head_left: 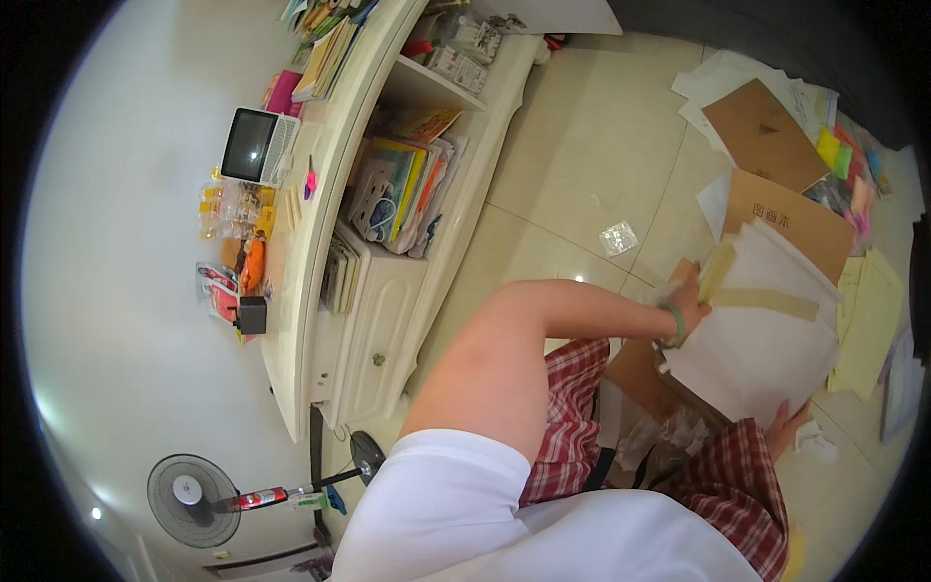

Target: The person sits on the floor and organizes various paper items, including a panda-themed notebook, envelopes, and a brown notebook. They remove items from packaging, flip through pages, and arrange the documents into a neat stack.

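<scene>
Showing an open cardboard box (635, 373) on the lap, white sheets (766, 335) stacked in it | left hand (690, 303) outstretched, fingers pinching a yellowish strip (718, 269) above the sheets | right hand (784, 427) under the stack's near edge, finger state cannot be told

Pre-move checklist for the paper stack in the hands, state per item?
1. Left hand on the stack of white sheets: ok, it rests at the upper left edge, by the tan strip lying across the top.
2. Right hand on the stack: ok, it sits at the lower edge; fingers mostly hidden under the paper.
3. Grip firmness: cannot tell.
4. Stack squared: not ok, sheet edges fan out unevenly.
5. Support under the stack: ok, brown cardboard shows below it, over the lap.
6. Floor around: not ok, loose papers and brown envelopes lie scattered on the tiles.
</scene>
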